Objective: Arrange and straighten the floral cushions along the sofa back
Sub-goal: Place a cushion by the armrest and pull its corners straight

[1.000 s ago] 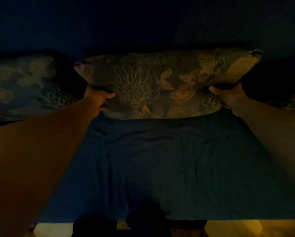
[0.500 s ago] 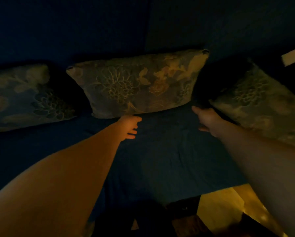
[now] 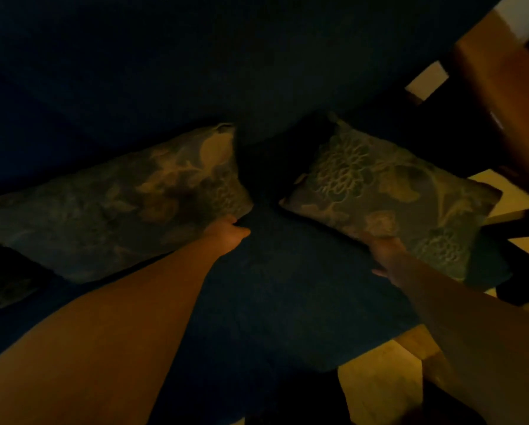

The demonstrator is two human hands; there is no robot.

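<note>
The room is dim. Two floral cushions lean on the dark blue sofa back (image 3: 165, 72). The middle cushion (image 3: 119, 200) lies long and tilted at left centre. My left hand (image 3: 228, 233) sits at its lower right corner, fingers curled, touching its edge; a grip is not clear. The right cushion (image 3: 395, 194) rests near the sofa's right end. My right hand (image 3: 385, 254) is at its lower front edge with fingers under the fabric. A third floral cushion (image 3: 2, 286) shows dimly at the far left edge.
The blue sofa seat (image 3: 281, 296) spreads between my arms. A wooden piece of furniture (image 3: 502, 96) stands at the upper right beside the sofa. Yellowish floor (image 3: 379, 391) shows beyond the seat's front right corner.
My view has swung right. Both hands let go of the middle cushion; the left moved to its lower right corner, and the right reached onto the right cushion's front edge.
</note>
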